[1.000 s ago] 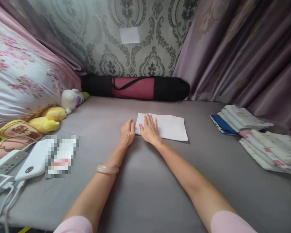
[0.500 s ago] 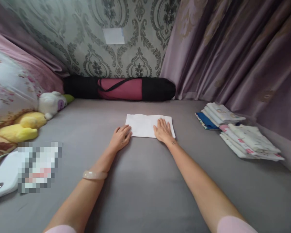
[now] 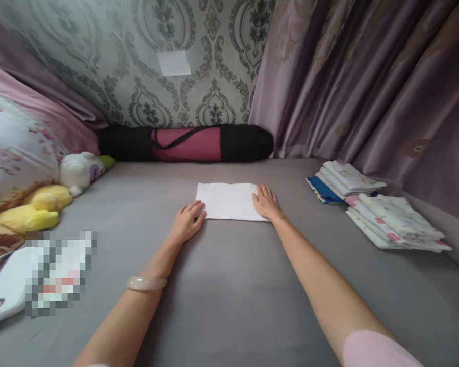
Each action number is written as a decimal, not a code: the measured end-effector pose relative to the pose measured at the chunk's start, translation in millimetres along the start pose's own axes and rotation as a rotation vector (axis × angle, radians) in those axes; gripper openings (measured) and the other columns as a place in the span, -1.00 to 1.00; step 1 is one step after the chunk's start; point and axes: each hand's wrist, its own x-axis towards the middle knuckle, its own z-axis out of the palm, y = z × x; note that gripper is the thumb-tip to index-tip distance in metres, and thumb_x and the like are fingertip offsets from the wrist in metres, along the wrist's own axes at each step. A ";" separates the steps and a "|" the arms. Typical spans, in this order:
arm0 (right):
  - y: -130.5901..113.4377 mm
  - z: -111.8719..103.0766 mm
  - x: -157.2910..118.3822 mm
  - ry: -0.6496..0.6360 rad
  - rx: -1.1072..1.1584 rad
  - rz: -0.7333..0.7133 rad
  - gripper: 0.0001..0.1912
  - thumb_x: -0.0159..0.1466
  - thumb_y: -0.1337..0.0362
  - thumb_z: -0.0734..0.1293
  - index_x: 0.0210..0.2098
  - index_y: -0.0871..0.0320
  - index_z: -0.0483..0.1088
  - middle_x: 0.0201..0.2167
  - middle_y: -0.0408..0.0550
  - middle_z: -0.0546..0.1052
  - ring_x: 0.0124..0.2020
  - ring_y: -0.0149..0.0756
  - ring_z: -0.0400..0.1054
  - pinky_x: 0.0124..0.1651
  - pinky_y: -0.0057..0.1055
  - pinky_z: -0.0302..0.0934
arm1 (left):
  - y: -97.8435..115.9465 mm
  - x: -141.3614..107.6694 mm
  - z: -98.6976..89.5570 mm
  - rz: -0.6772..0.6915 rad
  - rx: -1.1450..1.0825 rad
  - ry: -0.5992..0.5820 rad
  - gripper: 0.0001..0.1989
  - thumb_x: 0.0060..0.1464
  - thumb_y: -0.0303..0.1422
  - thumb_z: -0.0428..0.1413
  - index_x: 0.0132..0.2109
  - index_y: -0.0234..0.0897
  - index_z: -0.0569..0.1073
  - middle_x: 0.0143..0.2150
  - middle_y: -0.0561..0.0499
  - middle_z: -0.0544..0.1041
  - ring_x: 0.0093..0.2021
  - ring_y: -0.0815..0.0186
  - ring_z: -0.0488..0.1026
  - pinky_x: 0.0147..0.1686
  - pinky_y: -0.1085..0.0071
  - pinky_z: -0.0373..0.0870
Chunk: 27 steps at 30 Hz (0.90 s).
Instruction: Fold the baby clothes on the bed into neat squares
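A white folded cloth (image 3: pixel 229 202) lies flat as a rectangle on the grey bed sheet (image 3: pixel 229 285), straight ahead of me. My left hand (image 3: pixel 189 220) rests at the cloth's left edge, fingertips touching its near left corner. My right hand (image 3: pixel 266 202) lies flat over the cloth's right end, fingers stretched forward and covering that edge. Neither hand grips anything; both are palm down with fingers extended.
Two stacks of folded cloths, one farther back (image 3: pixel 346 179) and one nearer (image 3: pixel 396 221), sit at the right. A long black and red bag (image 3: pixel 187 143) lies along the wall. Plush toys (image 3: pixel 80 173), a white paddle-shaped object (image 3: pixel 13 278) and a blurred item are at the left.
My right hand has slid right across the cloth, from on top of it to its right edge. My left hand stays at the left edge. The view has shifted slightly.
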 end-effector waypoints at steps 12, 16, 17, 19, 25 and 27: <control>6.6 -26.3 -39.0 0.126 0.046 0.270 -0.60 0.36 0.22 0.13 0.06 0.27 0.39 0.02 0.31 0.43 0.08 0.02 0.30 0.07 -0.20 0.15 | -10.1 8.5 6.4 -0.323 0.060 0.209 -0.70 0.20 -0.18 -0.07 -0.24 -0.28 0.44 0.13 -0.28 0.39 0.21 0.07 0.28 0.18 0.11 0.19; 5.1 -34.8 -47.1 -0.007 0.143 0.345 -0.62 0.34 0.15 0.17 -0.03 0.25 0.45 -0.07 0.30 0.50 0.00 0.02 0.39 -0.01 -0.20 0.21 | -12.2 12.8 3.1 -0.343 0.047 0.134 -0.67 0.17 -0.14 -0.07 -0.31 -0.28 0.45 0.07 -0.25 0.42 0.14 0.05 0.33 0.15 0.12 0.21; 4.8 -36.3 -46.2 -0.027 0.181 0.365 -0.63 0.33 0.15 0.19 -0.05 0.25 0.46 -0.08 0.31 0.50 0.01 0.03 0.39 0.00 -0.19 0.21 | -12.1 14.3 2.0 -0.351 0.043 0.109 -0.66 0.16 -0.13 -0.06 -0.32 -0.28 0.45 0.05 -0.25 0.43 0.13 0.04 0.34 0.14 0.11 0.22; 4.6 -39.4 -42.0 -0.057 0.281 0.413 -0.66 0.29 0.15 0.25 -0.12 0.27 0.49 -0.09 0.33 0.51 0.04 0.06 0.37 -0.01 -0.19 0.22 | -10.2 17.9 -0.7 -0.373 0.033 0.057 -0.65 0.14 -0.11 -0.04 -0.32 -0.29 0.48 0.04 -0.25 0.43 0.13 0.02 0.34 0.13 0.12 0.22; 4.1 -48.7 -32.3 -0.147 0.575 0.490 -0.76 0.21 0.17 0.38 -0.28 0.27 0.46 -0.47 0.11 0.53 -0.34 -0.17 0.46 -0.45 -0.47 0.23 | 13.4 28.9 -12.1 -0.567 0.115 -0.050 -0.59 0.01 -0.05 0.05 -0.30 -0.34 0.52 0.08 -0.39 0.39 0.17 -0.20 0.28 0.06 0.01 0.23; 2.9 -51.6 -33.2 -0.204 0.685 0.500 -0.76 0.19 0.18 0.42 -0.32 0.26 0.44 -0.62 -0.01 0.46 -0.57 -0.33 0.35 -0.61 -0.55 0.09 | 22.6 32.7 -16.0 -0.625 0.144 -0.065 -0.59 -0.01 -0.06 0.07 -0.27 -0.37 0.52 0.09 -0.45 0.37 0.17 -0.27 0.25 0.03 -0.07 0.23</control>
